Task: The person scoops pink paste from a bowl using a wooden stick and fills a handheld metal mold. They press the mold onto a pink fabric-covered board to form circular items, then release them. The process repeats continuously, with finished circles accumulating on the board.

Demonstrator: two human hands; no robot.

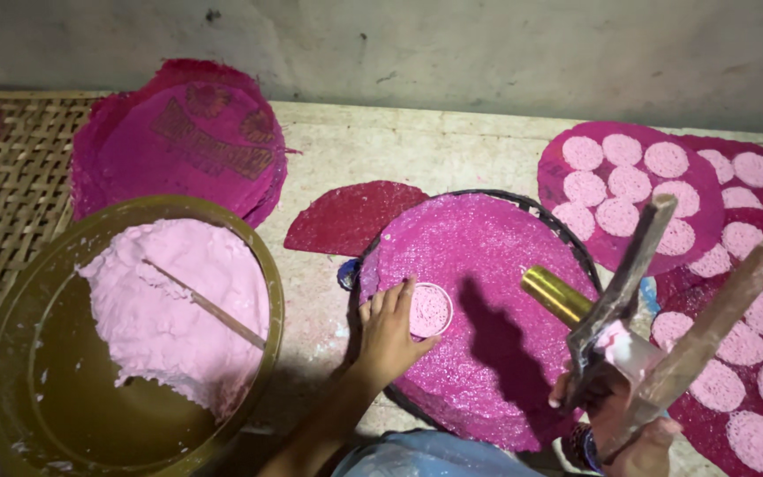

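My left hand rests on a round magenta sheet and holds a small pink ring mould filled with pale pink paste. The sheet lies on a dark round wire rack. My right hand is low at the right and grips a flat metal scraper with pink paste on it, together with a wooden stick. A brass-coloured cylinder lies on the sheet just left of the scraper.
A large olive bowl at the left holds pink paste and a thin stick. Behind it lies a stack of magenta sheets and a woven mat. A dark red sheet lies in the middle. Sheets with several pink discs cover the right.
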